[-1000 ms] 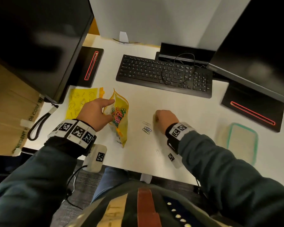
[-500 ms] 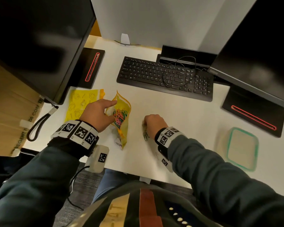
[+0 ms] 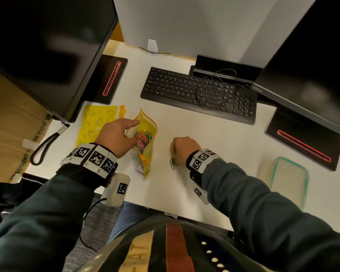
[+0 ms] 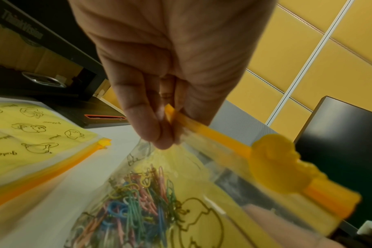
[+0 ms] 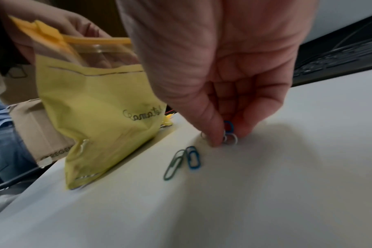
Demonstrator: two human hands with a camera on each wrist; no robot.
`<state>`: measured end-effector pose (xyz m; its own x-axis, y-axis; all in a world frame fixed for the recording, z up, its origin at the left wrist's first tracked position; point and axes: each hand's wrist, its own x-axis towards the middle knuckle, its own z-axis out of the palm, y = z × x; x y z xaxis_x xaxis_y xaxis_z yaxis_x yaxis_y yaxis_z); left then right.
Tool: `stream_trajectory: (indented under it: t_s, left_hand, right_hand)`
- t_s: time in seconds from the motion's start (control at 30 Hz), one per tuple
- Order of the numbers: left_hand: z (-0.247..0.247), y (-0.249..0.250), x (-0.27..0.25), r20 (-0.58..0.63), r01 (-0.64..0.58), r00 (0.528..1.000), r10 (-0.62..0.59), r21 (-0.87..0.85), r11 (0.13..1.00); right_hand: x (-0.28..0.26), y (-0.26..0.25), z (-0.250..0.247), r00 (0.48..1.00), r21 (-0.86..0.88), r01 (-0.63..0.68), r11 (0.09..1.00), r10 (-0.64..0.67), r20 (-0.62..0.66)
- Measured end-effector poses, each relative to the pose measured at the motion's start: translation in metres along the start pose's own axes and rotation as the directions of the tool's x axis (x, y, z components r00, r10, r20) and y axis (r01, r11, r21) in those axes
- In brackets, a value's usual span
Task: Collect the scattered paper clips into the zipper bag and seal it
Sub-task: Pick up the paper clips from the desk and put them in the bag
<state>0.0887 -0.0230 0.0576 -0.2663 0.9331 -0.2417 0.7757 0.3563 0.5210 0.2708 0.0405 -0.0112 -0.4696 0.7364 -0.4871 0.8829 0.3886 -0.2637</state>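
A yellow zipper bag (image 3: 148, 154) (image 5: 100, 107) stands open on the white desk, with several coloured paper clips (image 3: 142, 138) (image 4: 134, 199) inside. My left hand (image 3: 116, 137) (image 4: 166, 94) pinches the bag's orange zipper rim (image 4: 202, 129) and holds it up. My right hand (image 3: 185, 147) (image 5: 225, 134) is curled, fingertips on the desk, pinching a few clips (image 5: 230, 132), one blue and others pale. A green and a blue clip (image 5: 183, 161) (image 3: 173, 162) lie just beside it. One pale clip (image 3: 186, 187) lies near the desk's front edge.
A second yellow zipper bag (image 3: 95, 122) lies flat left of the held one. A black keyboard (image 3: 198, 93) sits behind, monitors (image 3: 47, 46) stand left and right, and a lidded plastic box (image 3: 287, 179) is at the right. The desk edge (image 3: 165, 211) runs close below the hands.
My right hand slid left across the desk toward the bag, onto the clips that lay left of it. The left hand keeps holding the bag up.
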Motion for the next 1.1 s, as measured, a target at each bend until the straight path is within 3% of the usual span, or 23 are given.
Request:
stream_trajectory:
  t_s: [0.2,0.43,0.57,0.73,0.8,0.9,0.97,1.1]
  left_hand:
    - [0.0,0.0,-0.001,0.004,-0.006,1.0,0.006,-0.005,1.0]
    - [-0.002,-0.005,-0.003,0.008,-0.007,1.0,0.007,-0.015,1.0]
    - [0.001,-0.002,-0.001,0.015,-0.021,1.0,0.021,-0.013,1.0]
    - [0.003,0.001,0.002,0.022,-0.034,0.999,0.034,-0.011,0.999]
    - [0.003,0.002,0.002,0.022,-0.031,0.999,0.031,-0.005,1.0]
    - [0.002,0.0,0.002,0.028,-0.033,0.999,0.033,-0.008,0.999]
    - [0.0,-0.003,0.002,0.029,-0.029,0.999,0.03,-0.022,0.999]
    - [-0.001,-0.005,0.003,0.024,-0.019,0.999,0.02,-0.043,0.999]
  right_hand:
    - [-0.017,0.022,-0.001,0.997,0.185,-0.069,0.98,0.072,-0.009]
    - [-0.085,0.03,0.037,0.999,0.292,-0.024,0.956,0.009,0.051]
    - [-0.088,0.027,0.058,1.0,0.26,-0.028,0.965,0.026,0.012]
    - [-0.062,0.022,0.049,0.994,0.008,0.093,0.996,-0.093,-0.051]
    - [-0.05,0.026,0.039,0.993,-0.004,0.095,0.995,-0.095,-0.071]
    - [-0.042,0.037,0.024,0.984,0.229,-0.008,0.973,0.048,-0.169]
    - [-0.044,0.044,0.019,0.953,0.426,-0.089,0.9,0.201,-0.225]
    - [-0.045,0.04,0.027,0.922,0.539,-0.225,0.812,0.357,-0.152]
